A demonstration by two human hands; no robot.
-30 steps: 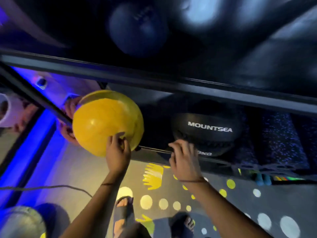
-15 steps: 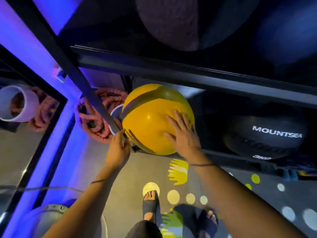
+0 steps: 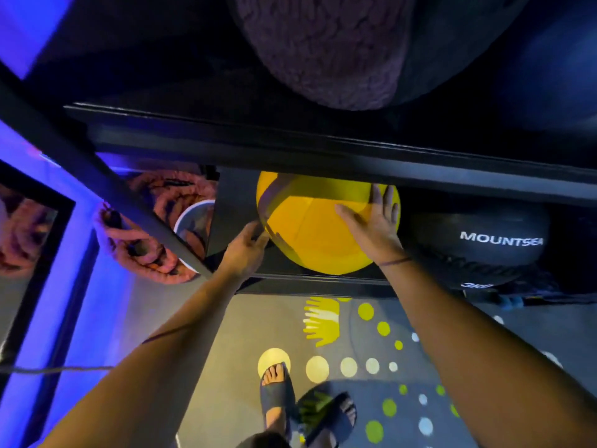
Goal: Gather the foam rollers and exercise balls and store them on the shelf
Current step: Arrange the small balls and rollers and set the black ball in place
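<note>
A yellow handprint (image 3: pixel 321 320) is printed on the grey floor (image 3: pixel 226 334), with yellow dots to its right and a row of pale dots (image 3: pixel 349 367) below it, where two dark sandals (image 3: pixel 276 392) stand on the pattern. Up and to the left of the handprint lies a thick coiled rope (image 3: pixel 142 253), pinkish in the light, with a white tub (image 3: pixel 193 218) set against it. Far left of the handprint a thin cable (image 3: pixel 55 370) crosses the floor beneath a blue-lit wall (image 3: pixel 106 302), beside a dark-framed mirror (image 3: pixel 26 234) reflecting the coil.
</note>
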